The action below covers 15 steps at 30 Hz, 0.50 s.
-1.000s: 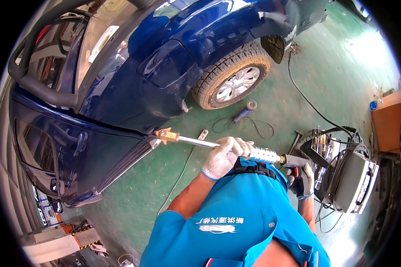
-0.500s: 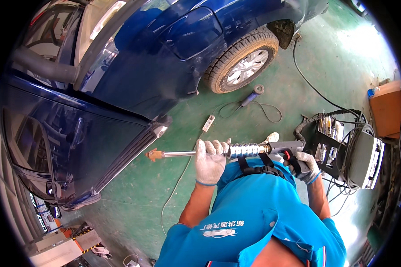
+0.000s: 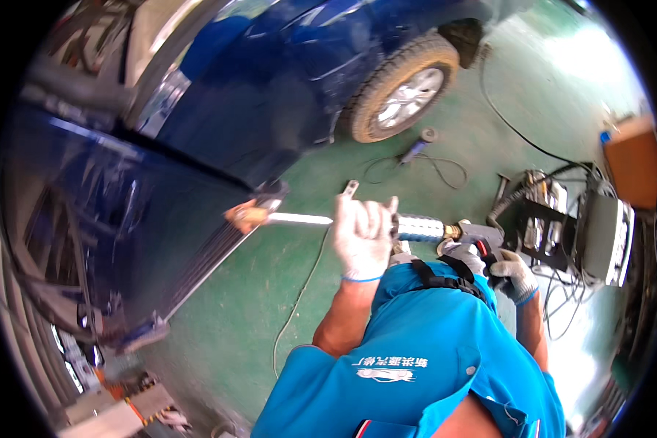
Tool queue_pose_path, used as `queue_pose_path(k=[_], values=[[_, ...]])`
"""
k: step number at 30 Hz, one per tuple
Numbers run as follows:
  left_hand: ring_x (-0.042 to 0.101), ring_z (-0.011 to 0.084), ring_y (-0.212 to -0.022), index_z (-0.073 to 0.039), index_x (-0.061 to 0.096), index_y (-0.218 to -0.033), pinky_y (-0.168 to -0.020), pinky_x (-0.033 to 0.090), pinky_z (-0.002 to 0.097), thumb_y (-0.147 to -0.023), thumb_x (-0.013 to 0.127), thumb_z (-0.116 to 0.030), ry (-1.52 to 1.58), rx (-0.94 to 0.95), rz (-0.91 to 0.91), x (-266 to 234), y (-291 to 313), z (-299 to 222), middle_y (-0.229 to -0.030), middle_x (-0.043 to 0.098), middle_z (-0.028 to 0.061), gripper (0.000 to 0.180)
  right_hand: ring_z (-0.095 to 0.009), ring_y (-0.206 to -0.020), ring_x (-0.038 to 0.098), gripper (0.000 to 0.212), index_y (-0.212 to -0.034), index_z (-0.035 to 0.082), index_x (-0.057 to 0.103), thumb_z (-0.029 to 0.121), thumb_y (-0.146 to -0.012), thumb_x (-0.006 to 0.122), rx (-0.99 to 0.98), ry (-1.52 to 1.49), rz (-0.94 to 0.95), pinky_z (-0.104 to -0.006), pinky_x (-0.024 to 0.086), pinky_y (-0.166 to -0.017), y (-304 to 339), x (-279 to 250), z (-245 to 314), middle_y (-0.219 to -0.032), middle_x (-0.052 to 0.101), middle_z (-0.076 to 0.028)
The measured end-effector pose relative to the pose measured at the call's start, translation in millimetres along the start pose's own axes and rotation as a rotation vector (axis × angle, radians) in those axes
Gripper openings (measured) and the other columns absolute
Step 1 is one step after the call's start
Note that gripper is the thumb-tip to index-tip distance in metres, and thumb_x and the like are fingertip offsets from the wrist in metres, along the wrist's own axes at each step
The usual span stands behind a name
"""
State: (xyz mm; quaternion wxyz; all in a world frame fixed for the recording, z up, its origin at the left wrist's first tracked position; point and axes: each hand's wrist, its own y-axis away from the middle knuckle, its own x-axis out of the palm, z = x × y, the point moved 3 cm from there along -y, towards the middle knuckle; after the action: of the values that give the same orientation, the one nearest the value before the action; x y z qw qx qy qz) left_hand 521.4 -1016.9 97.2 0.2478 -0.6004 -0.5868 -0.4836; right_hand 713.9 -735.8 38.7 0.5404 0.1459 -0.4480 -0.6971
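The left hand (image 3: 363,237), gloved in white, is wrapping around the middle of a long metal pulling tool (image 3: 416,228), while the right hand (image 3: 507,271) is gripping its grey handle end near a welding machine (image 3: 595,233). The tool is lying level above the green floor (image 3: 270,292) (its copper tip (image 3: 244,215) is touching the dark blue car door (image 3: 124,219)).

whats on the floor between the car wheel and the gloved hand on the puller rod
In the head view, a small corded tool and its looped cable lie on green floor between the wheel and the left hand.
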Motion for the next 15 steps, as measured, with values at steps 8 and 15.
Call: queue_pose_path(k=[8,15], values=[[0.030,0.0132,-0.054,-0.018,0.031,-0.061,-0.079,0.041,0.0389,-0.109,0.034,-0.031,-0.319,0.318,0.601,50,4,-50,-0.055,0.026,-0.0012,0.051,-0.011,-0.059,0.058,0.024,-0.091,-0.001,0.069,0.014,-0.076,0.079,-0.009,0.043,0.018,-0.0264,0.044,-0.051,-47,-88,-3,-0.074,0.063,-0.003],[0.019,0.0086,-0.049,-0.021,0.021,-0.059,-0.079,0.039,0.0274,-0.110,0.034,-0.036,-0.499,0.286,0.223,62,19,14,-0.055,0.013,-0.0049,0.055,-0.009,-0.051,0.052,0.012,-0.085,0.013,0.069,0.017,-0.080,0.079,-0.296,-0.192,-0.027,-0.0267,0.039,-0.046,-51,-150,71,-0.064,0.056,0.003]])
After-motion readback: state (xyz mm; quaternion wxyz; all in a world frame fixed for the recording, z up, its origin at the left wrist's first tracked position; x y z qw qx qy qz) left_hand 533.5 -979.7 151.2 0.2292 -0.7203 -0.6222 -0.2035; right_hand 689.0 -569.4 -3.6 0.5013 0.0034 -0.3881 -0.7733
